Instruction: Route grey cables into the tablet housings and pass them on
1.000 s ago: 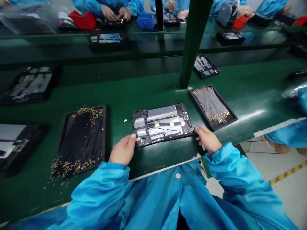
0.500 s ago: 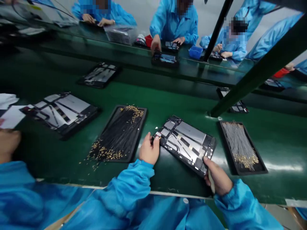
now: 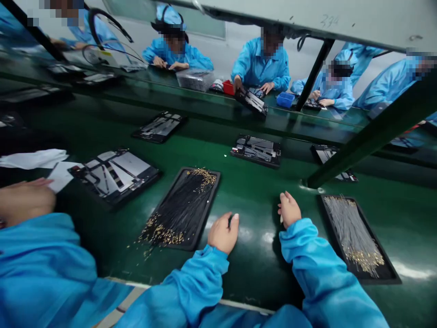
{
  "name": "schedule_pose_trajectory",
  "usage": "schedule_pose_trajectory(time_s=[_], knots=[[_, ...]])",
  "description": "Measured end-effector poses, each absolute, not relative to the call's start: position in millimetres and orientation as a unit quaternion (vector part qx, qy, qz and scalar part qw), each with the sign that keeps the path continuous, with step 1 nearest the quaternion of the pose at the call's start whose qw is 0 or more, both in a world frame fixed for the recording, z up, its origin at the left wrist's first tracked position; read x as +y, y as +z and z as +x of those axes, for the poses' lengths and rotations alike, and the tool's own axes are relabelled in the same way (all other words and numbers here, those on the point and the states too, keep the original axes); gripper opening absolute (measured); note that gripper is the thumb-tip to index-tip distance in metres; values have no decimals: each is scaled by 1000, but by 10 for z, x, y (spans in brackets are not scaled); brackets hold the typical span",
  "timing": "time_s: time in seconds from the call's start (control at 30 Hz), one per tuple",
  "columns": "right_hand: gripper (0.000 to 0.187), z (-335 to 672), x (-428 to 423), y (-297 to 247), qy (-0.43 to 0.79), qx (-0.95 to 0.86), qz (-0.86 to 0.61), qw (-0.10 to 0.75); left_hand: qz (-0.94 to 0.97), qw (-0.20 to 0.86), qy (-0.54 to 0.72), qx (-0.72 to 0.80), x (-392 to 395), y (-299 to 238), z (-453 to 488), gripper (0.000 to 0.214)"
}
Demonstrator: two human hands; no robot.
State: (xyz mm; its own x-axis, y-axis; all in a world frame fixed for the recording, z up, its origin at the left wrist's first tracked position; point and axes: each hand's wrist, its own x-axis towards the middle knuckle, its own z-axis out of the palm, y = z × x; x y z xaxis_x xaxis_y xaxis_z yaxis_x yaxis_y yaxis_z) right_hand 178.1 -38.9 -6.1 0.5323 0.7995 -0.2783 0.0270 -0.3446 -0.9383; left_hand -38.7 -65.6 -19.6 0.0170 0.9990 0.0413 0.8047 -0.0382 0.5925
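Observation:
My left hand (image 3: 223, 233) is empty, thumb and fingers a little apart, just right of a black tray (image 3: 194, 239) of thin black cables (image 3: 182, 200) with gold-coloured ends. My right hand (image 3: 290, 209) is closed low over the bench, and the pale end of a slim tool (image 3: 282, 218) shows below its fingers; the rest is hidden. Beyond both hands an opened tablet (image 3: 257, 149) lies on the green bench with its inner parts showing. To the right of my right hand is another black tray (image 3: 387, 271), filled with grey cables (image 3: 353, 232) with gold-coloured ends.
Another opened tablet (image 3: 114, 175) lies at left, near a neighbour's hand (image 3: 27, 200) and white paper (image 3: 63, 175). More tablets (image 3: 160, 126) lie farther back. A slanted green post (image 3: 358, 141) rises at right. Across the bench, co-workers in blue sit; one lifts a tablet (image 3: 252, 101).
Both my hands have let go of the tablet, which now lies farther forward on the bench. The co-worker opposite has raised and tilted a tablet. My view has tipped upward.

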Motion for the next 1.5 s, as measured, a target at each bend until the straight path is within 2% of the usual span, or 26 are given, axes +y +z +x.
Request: schedule_pose_trajectory(time_s=[0.13,0.23,0.33,0.47,0.77,1.5], knots=[[59,1688,-834,-148,405,-211,-714,531,697,182,218,658,-644,-186,-378,44],[55,1656,-1143,-84,490,-147,-651,560,719,159,203,645,-629,-170,-364,41],[54,1641,-1455,-7,574,-81,-594,557,746,142,185,624,-620,-152,-338,39],[55,1646,-1766,38,622,-40,-567,538,767,131,172,604,-627,-147,-314,36],[52,1779,-1763,30,675,-36,-528,514,772,137,205,586,-657,-202,-333,34],[53,1836,-1722,61,688,-31,-538,487,762,136,236,588,-654,-225,-291,35]])
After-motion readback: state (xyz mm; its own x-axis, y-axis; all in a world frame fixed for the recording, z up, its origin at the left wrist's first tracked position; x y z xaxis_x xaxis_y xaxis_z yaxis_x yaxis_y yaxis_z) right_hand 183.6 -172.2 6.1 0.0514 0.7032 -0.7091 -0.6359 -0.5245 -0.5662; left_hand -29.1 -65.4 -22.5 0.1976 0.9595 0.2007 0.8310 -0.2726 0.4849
